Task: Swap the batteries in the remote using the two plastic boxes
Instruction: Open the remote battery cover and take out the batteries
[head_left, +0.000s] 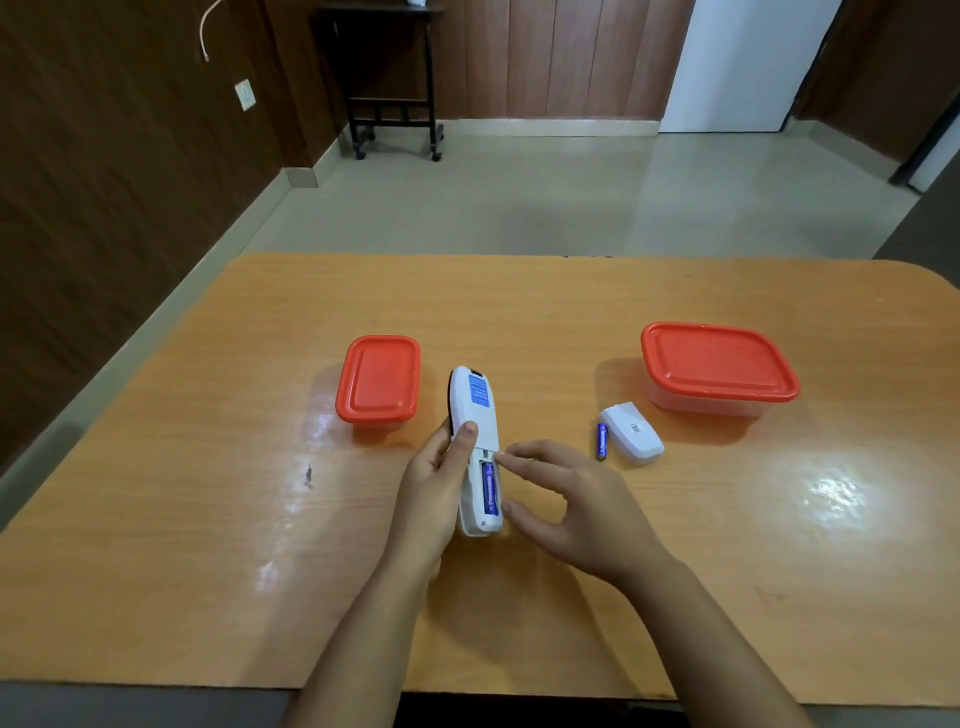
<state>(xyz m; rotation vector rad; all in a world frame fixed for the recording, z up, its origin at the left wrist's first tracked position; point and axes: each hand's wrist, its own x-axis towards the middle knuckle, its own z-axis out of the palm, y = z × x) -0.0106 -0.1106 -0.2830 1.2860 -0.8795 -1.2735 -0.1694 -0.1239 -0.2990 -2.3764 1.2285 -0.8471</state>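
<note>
**Q:** Position of the remote?
**A:** The white remote (475, 415) is held over the middle of the table (208, 519), back face up, with its battery bay uncovered. One blue battery (489, 488) sits in the right side of the bay.

**Q:** Hand status?
**A:** The left hand (434, 493) grasps the remote from its left side, thumb on the back. The right hand (566, 512) holds nothing. Its fingers are loosely curved, with index and thumb tips at the bay's right edge.

**Q:** Surrounding parts?
**A:** A second battery (601, 440) lies just beside the battery cover (632, 434), right of the remote. The small red-lidded box (378, 383) stands left of the remote and the large red-lidded box (719, 366) stands toward the right edge. Both are lidded.
</note>
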